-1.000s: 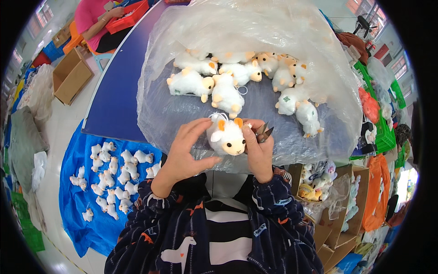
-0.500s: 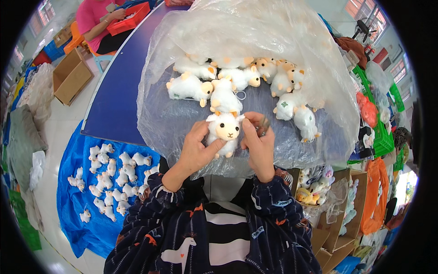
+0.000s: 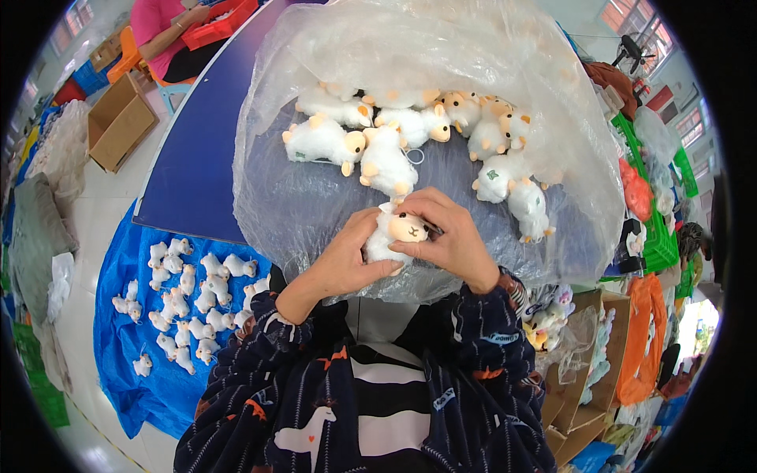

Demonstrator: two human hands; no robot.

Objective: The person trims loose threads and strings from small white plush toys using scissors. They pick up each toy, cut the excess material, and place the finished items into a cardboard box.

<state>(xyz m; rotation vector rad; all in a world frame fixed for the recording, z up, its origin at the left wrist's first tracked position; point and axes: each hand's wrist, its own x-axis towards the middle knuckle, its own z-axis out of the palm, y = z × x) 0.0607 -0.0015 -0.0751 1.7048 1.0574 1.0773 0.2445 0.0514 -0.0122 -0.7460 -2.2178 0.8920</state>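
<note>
A small white plush sheep (image 3: 382,249) with a cream face and dark eyes is held between both hands near the table's front edge. My left hand (image 3: 347,248) grips its body from the left, thumb across the front. My right hand (image 3: 445,236) closes round its head, thumb under the muzzle and fingers over the top, hiding one eye and an ear. Just beyond lie several similar plush sheep (image 3: 388,162), some with a white string loop, on a clear plastic bag (image 3: 315,213). Those farthest back show dimly through the plastic.
Left of the bag is the bare blue tabletop (image 3: 189,158). Below it, a blue sheet (image 3: 118,394) carries many more plush sheep. Cardboard boxes (image 3: 615,347) with other toys stand at the right, beside green crates (image 3: 662,236). A person in pink (image 3: 162,39) handles a red tray (image 3: 221,24) at the far left.
My right hand has moved left and closed round the sheep's head. The head now turns to the right, where before it faced me. My view has shifted slightly.
</note>
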